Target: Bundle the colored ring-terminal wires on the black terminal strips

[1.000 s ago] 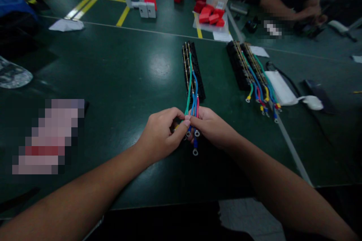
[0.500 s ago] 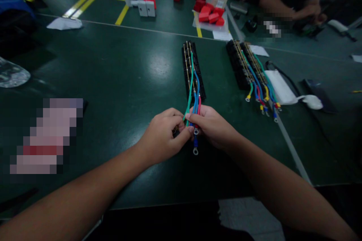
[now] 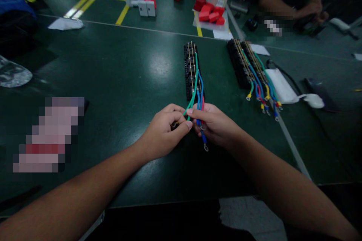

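Note:
A black terminal strip (image 3: 190, 68) with brass-coloured bars lies lengthwise in front of me. From it run green wires (image 3: 194, 90), blue wires (image 3: 201, 84) and a red wire toward my hands. My left hand (image 3: 166, 130) is closed on the green wires near their ends, which its fingers partly hide. My right hand (image 3: 219, 122) is closed round the wire bundle, its thumb tip on the green wires beside the left fingers. Below the right fingers hangs a ring terminal (image 3: 205, 146) with a blue sleeve.
Two similar wired strips (image 3: 246, 64) lie to the right, beside a white block (image 3: 282, 86) with a cable. Red parts (image 3: 210, 13) sit on a bag at the back, near grey-white blocks (image 3: 147, 7). Other people's arms (image 3: 278, 5) are at the far right.
The terminal strip's near end and the wires have shifted slightly right. The blue-sleeved ring terminal has swung right, and my hands have drawn a little apart at the fingertips.

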Demonstrator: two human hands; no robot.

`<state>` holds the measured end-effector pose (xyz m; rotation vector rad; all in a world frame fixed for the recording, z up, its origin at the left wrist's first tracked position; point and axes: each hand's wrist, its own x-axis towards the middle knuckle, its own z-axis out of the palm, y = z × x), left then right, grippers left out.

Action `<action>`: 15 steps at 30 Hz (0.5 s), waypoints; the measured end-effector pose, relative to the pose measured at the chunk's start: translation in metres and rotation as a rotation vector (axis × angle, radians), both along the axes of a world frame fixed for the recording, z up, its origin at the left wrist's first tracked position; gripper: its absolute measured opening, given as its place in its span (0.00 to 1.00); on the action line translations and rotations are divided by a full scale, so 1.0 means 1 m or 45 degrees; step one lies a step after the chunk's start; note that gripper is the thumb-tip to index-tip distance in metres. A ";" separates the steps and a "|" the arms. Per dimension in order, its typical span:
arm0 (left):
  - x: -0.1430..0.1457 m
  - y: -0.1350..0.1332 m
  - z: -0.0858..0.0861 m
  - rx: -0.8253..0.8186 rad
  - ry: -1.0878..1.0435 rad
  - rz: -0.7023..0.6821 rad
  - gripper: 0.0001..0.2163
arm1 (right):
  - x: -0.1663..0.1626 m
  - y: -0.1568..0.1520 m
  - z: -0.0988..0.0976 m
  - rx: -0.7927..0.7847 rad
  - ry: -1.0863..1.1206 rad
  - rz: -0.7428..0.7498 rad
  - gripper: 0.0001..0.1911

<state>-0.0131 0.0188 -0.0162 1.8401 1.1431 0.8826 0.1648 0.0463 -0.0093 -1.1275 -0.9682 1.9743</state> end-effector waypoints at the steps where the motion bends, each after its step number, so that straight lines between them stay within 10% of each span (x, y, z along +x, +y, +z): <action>1: 0.000 0.000 0.000 0.003 -0.005 0.014 0.14 | 0.000 0.000 0.001 -0.006 0.012 -0.006 0.18; 15: 0.002 -0.001 0.000 0.078 -0.050 -0.018 0.12 | 0.002 0.000 -0.002 -0.110 0.263 0.107 0.12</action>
